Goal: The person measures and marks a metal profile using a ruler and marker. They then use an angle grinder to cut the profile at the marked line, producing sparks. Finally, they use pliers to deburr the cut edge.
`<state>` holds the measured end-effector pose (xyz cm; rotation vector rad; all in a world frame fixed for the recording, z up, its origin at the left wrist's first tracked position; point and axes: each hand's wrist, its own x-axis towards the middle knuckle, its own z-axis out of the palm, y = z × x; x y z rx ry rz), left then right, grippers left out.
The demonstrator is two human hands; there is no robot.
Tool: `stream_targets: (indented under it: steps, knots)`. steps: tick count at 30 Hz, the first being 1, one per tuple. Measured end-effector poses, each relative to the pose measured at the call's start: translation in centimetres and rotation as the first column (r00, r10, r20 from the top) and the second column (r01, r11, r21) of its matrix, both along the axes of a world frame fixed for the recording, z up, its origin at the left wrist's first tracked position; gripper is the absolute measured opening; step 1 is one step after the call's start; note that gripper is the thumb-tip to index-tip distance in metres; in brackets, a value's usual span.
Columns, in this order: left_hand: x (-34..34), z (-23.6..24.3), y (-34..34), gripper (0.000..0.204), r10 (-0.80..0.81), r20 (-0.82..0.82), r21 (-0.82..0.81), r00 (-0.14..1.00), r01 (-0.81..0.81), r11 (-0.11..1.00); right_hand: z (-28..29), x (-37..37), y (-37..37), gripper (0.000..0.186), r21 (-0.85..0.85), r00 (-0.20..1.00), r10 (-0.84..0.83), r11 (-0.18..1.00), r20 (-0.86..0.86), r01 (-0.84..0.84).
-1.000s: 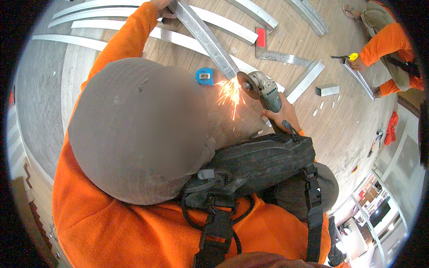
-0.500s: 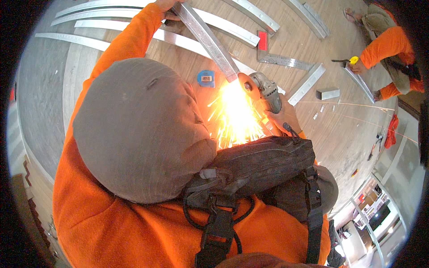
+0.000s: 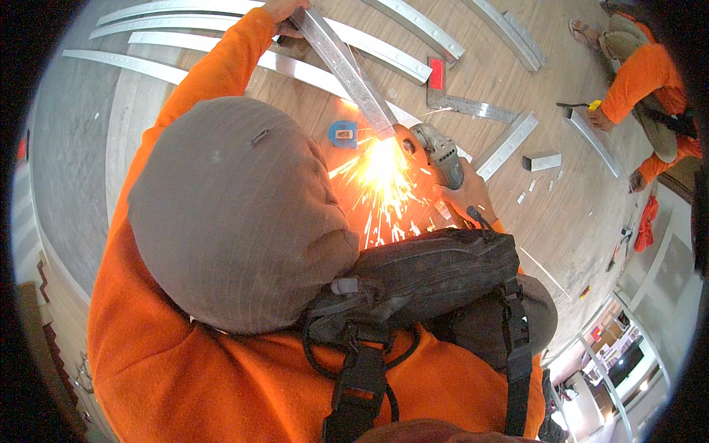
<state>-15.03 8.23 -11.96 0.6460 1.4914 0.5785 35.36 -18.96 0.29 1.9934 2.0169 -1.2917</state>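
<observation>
My left hand (image 3: pixel 284 13), at the top of the head view, is closed around the upper end of a galvanized metal profile (image 3: pixel 347 70). The profile slants down to the right. My right hand (image 3: pixel 469 193) grips a grey angle grinder (image 3: pixel 445 153) by its body. Its orange-lit disc touches or nearly touches the profile's lower end; glare hides the exact contact. Bright sparks (image 3: pixel 384 177) spray from there toward my body. My knee in grey-brown trousers (image 3: pixel 236 214) and a black pouch (image 3: pixel 413 269) fill the near side.
Long metal strips (image 3: pixel 170 23) lie across the wood-look floor. A red-handled metal square (image 3: pixel 480 108), a short profile offcut (image 3: pixel 543 160) and a blue item (image 3: pixel 343 134) lie nearby. At right, a co-worker's hand (image 3: pixel 600 119) is at another profile (image 3: pixel 593 142), by something yellow.
The spark spray has become smaller and thinner. The profile and grinder have stayed almost in place. The co-worker's hands have shifted slightly right and downward in the picture.
</observation>
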Motion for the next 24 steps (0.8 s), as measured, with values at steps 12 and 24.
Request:
stream_targets:
  steps: [12,24]
  knots:
    - [-3.3,0.2,-2.4,0.052,0.180,0.330,-0.022,0.927,-0.184,0.983,0.1,2.6,-0.9,0.092,0.119,0.981,-0.136,0.981,-0.138,0.153]
    - [-1.3,3.6,-2.7,0.062,0.423,0.521,-0.132,0.741,-0.420,0.898,1.4,4.2,-2.6,0.093,0.129,0.883,-0.387,0.894,-0.265,0.430]
